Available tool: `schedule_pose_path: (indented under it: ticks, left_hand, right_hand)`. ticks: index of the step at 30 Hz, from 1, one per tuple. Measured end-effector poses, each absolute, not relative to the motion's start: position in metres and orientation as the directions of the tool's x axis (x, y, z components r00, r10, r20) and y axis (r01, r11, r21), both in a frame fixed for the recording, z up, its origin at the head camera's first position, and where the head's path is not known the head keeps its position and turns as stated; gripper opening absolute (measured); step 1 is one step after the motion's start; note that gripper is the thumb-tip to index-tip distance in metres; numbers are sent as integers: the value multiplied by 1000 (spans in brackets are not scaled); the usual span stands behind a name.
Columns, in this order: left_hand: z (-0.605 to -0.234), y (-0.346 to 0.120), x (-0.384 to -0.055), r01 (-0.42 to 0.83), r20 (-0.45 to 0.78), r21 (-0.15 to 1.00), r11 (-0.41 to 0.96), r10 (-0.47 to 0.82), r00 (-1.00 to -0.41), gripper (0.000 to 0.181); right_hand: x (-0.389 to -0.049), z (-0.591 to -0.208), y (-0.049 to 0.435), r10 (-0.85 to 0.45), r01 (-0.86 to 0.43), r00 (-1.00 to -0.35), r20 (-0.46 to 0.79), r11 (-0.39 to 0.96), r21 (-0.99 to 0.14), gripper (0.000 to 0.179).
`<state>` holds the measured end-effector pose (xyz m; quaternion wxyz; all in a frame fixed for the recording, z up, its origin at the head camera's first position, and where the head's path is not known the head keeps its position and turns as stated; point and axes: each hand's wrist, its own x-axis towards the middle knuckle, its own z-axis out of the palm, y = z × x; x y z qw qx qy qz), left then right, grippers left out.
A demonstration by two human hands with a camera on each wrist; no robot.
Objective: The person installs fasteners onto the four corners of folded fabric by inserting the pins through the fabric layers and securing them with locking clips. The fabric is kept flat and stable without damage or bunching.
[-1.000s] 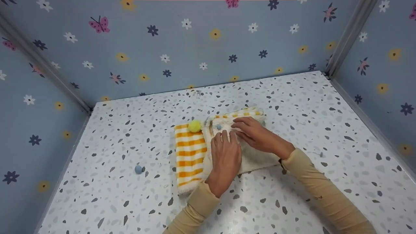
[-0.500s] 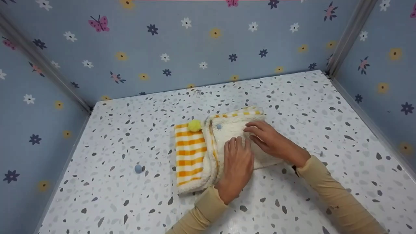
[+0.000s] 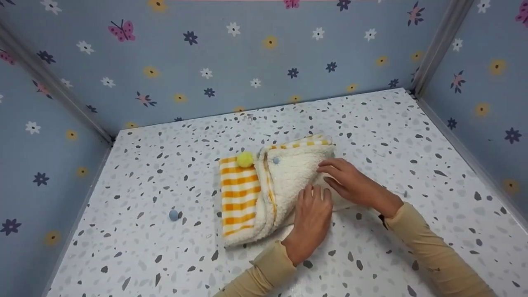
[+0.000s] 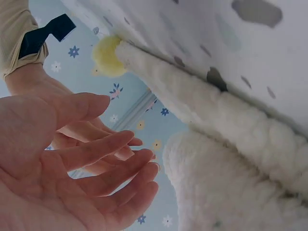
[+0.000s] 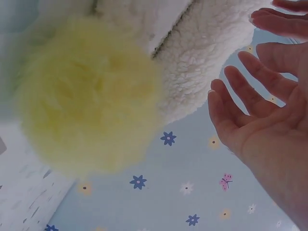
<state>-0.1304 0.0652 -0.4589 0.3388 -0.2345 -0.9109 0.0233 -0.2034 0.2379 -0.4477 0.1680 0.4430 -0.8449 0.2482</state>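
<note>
A folded blanket (image 3: pixel 241 194), yellow-and-white checked on one face and white fleece (image 3: pixel 288 181) on the other, lies mid-table. At its upper left sits a yellow pompom (image 3: pixel 245 159); a small blue pompom (image 3: pixel 276 160) rests on the fleece. My left hand (image 3: pixel 311 220) is over the blanket's lower right part, fingertips right at the fleece, fingers gently bent. Farther right, my right hand (image 3: pixel 354 181) hovers at the slanting fleece fold, thumb apart from the fingers. Both palms look bare in the wrist views. A fluffy yellow pompom (image 5: pixel 91 96) fills much of the right wrist view.
A loose blue ball (image 3: pixel 173 215) lies on the speckled table (image 3: pixel 132 173) left of the blanket. Blue flowered panels (image 3: pixel 231 53) stand behind and at both sides. A dark strap (image 4: pixel 45 36) shows at the right cuff.
Both hands have slid right and nearer the body across the fleece. More of the white upper layer shows, and its lower right edge now slants up in a fold.
</note>
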Motion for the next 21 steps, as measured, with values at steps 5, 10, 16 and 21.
schedule_pose_path:
  ticks: [5, 10, 16, 21]
  left_hand:
    - [-464, 70, -128, 433, 567, -210, 877, 470, -676, 6]
    - [-469, 74, -127, 445, 551, -218, 869, 485, -678, 6]
    - [-472, 80, -127, 442, 519, -235, 866, 496, -696, 8]
    - [-475, 85, -128, 444, 485, -231, 866, 498, -718, 7]
  right_hand:
    - [-199, -449, 245, -660, -828, -556, 506, 488, -275, 36]
    - [-195, -452, 252, -648, -816, -575, 501, 500, -290, 36]
    - [-189, -457, 261, -640, -805, -589, 494, 520, -285, 33]
    - [-183, -461, 271, -625, -786, -613, 483, 543, -294, 30]
